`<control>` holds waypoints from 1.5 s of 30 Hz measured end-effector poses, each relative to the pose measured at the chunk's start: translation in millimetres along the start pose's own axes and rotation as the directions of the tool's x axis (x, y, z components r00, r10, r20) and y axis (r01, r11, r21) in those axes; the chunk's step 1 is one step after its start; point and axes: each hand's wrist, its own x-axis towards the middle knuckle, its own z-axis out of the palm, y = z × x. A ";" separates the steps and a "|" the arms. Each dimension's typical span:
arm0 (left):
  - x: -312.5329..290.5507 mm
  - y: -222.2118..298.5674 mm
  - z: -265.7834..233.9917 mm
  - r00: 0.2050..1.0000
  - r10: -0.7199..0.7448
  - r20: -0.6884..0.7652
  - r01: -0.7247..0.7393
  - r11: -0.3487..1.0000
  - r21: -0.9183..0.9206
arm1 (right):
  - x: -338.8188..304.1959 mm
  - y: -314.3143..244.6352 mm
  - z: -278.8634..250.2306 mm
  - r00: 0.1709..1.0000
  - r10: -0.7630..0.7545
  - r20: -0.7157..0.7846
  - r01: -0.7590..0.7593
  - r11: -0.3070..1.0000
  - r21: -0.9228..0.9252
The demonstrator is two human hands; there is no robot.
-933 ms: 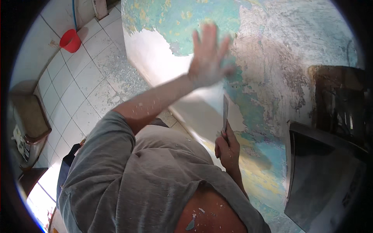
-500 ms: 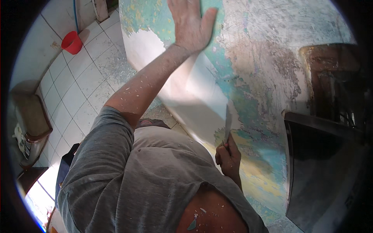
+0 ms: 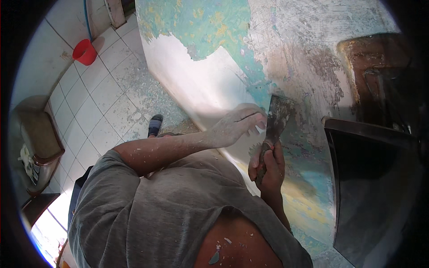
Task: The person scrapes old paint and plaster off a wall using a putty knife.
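My right hand is wrapped round the handle of a paint scraper. The scraper's wide, stained metal blade points up and away from me, its flat face showing. Just left of the blade is my left hand, dusty and slightly blurred, fingers bent but apart and nothing in them. Whether its fingertips touch the blade edge I cannot make out. Beyond both hands rises a wall with patchy green and yellow paint, a bare white area and a scraped grey-brown area.
On the right stands a dark flat panel, with a brown-framed recess behind it. A red bucket is at the far left on the tiled floor, which is strewn with paint flakes. A brown armchair stands at the left edge.
My left hand has come off the upper wall and down beside the scraper. My right hand has turned the scraper, so its blade now shows broadside.
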 end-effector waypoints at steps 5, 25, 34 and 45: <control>15.7 0.4 8.2 0.996 -0.042 -0.075 0.043 0.999 0.013 | 20.8 -7.8 21.6 0.999 -0.004 -0.034 0.002 0.997 -0.074; 1.2 -19.0 15.8 0.973 -0.201 -0.110 0.131 0.884 -0.449 | 19.8 -5.6 19.6 0.999 0.040 0.031 -0.033 0.980 -0.195; 2.1 -14.6 -8.9 0.988 -0.150 -0.040 0.093 0.776 -0.623 | 39.6 5.6 33.8 0.997 0.073 -0.003 -0.071 0.968 -0.239; 6.6 -18.6 -5.2 0.991 -0.058 -0.119 -0.019 0.829 -0.560 | 34.5 -1.0 32.9 0.998 0.060 0.027 -0.052 0.970 -0.237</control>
